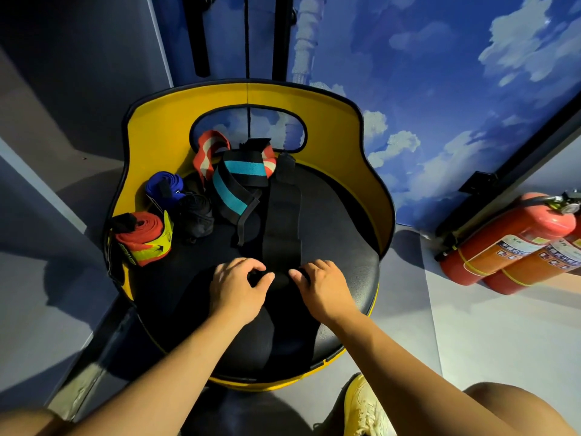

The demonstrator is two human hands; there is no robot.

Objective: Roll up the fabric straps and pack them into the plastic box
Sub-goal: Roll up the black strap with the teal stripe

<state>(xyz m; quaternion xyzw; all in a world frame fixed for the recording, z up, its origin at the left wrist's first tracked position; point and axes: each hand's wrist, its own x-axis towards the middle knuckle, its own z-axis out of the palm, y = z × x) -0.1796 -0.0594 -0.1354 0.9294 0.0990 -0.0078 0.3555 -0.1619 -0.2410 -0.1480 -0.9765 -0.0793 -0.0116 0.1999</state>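
- Nearest, a pale yellow shoe (361, 410) and a bare knee (515, 404) are cut off by the lower edge of the view.
- The left hand (234, 287) and the right hand (327, 286) rest side by side on the near half of the black seat (339, 234); the fingers of both curl round the rolled near end of the black strap (281, 221), and the roll itself is mostly hidden between them, black on black.
- The unrolled length of the black strap runs straight away from the hands toward the yellow backrest (157, 136); its far end is hard to tell apart from the seat.
- Just left of it lies the black-and-teal strap (234, 184), loosely folded, partly covering the red-and-white strap (207, 152).
- On the left side of the seat, against the backrest, sit the blue roll (165, 185), a dark bundle (196, 215) with no clear outline, and the red-and-yellow roll (144, 239) at the seat's left edge.
- The right half of the seat is bare.
- On the floor at right lie two red fire extinguishers (515, 240), cut off by the frame.
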